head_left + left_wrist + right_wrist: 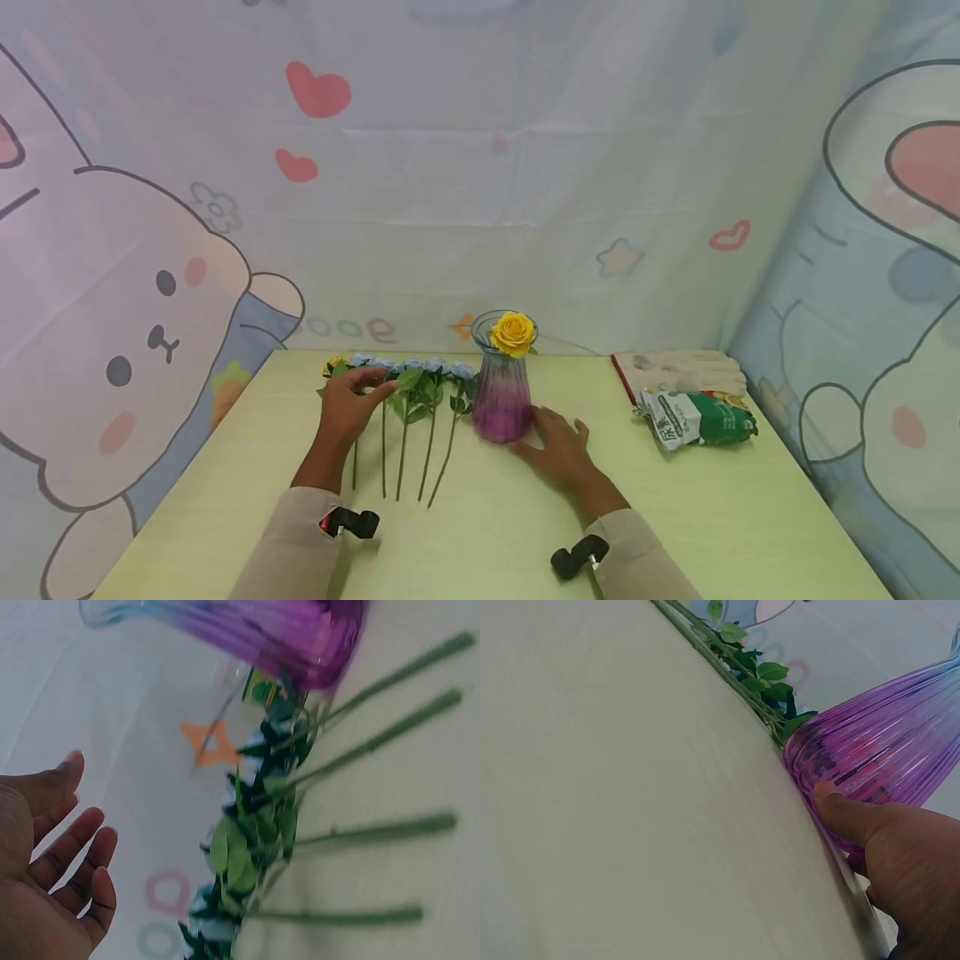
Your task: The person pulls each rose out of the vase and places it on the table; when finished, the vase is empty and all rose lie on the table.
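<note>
A ribbed glass vase (504, 400), purple at the base and bluish at the rim, stands upright on the table with a yellow rose (513, 334) at its mouth. My right hand (558, 446) holds the vase low on its right side, the thumb (847, 814) against the purple glass. Left of the vase, several blue roses (412, 364) lie in a row, their green stems (405, 450) toward me. Another yellow rose (330, 365) lies at the row's left end. Over the row hovers my left hand (351, 408), fingers loosely bent with nothing in them.
At the right of the table (480, 550) lie a green and white packet (697, 419) and a pale pair of gloves (686, 371) with a red edge. A printed cloth (525, 183) hangs behind the table and along both sides.
</note>
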{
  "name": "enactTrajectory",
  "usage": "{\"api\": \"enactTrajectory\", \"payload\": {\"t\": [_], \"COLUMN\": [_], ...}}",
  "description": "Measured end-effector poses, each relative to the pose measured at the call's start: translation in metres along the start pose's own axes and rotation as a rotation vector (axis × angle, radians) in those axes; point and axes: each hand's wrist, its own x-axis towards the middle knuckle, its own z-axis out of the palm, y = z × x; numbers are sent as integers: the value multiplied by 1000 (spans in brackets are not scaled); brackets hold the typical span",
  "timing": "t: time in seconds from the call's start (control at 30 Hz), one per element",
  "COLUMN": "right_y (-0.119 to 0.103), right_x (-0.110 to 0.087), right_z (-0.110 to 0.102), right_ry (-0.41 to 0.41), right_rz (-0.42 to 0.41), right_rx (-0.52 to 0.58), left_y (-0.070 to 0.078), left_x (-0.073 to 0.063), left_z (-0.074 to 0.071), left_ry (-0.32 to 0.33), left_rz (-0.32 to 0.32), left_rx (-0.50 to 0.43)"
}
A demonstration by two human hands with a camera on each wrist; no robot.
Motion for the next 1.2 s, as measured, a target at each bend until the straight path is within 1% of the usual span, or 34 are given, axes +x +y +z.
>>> {"api": "enactTrajectory", "payload": {"t": [0.13,0.3,0.37,0.57,0.7,0.8,0.97,1.03,1.2], "right_y": [2,2,2,1,0,1,2,2,2], "right_x": [1,2,2,1,1,0,1,1,1], "right_z": [2,2,2,1,0,1,3,3,3], "right_ry": [10,0,-2,5,10,14,2,-1,7], "right_rz": [-8,-4,1,-2,-10,-11,2,7,10], "right_rx": [-11,-2,-4,-3,2,8,7,9,1], "left_y": [17,41,52,78,95,107,120,124,133], "left_x": [-1,-6,-8,-10,-10,-9,-9,-8,-8], "left_z": [22,47,55,75,90,101,118,124,137], "left_ry": [-8,24,34,40,41,48,66,83,147], "left_rz": [76,182,210,258,308,315,254,238,233], "left_rx": [-41,-98,-115,-182,-217,-231,-219,-211,-206]}}
